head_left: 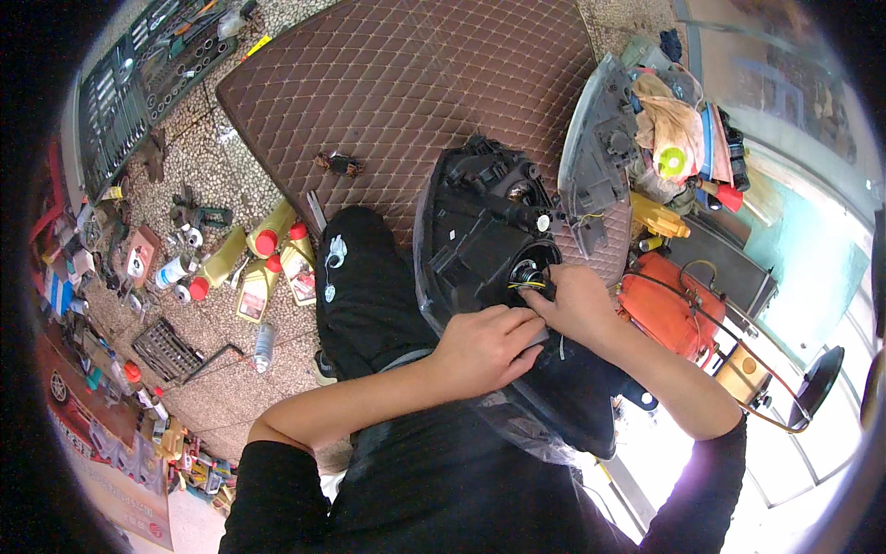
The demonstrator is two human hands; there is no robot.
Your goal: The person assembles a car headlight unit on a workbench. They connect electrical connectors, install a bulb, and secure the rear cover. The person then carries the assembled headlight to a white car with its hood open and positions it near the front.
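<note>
A black car headlight lies across my lap with its back facing up, clear plastic film around its edges. A round opening in the housing holds a bulb with a thin yellow wire beside it. My right hand reaches into the rim of this opening, its thumb and fingers closed at the bulb; the fingertips are partly hidden. My left hand lies over the near part of the housing, fingers curled against it next to a small grey piece. Another headlight rests at the right on the mat.
A brown quilted mat spreads ahead, with a small dark part on it. Yellow bottles, a spray can and a socket set occupy the left floor. An open toolbox is far left; an orange tank stands right.
</note>
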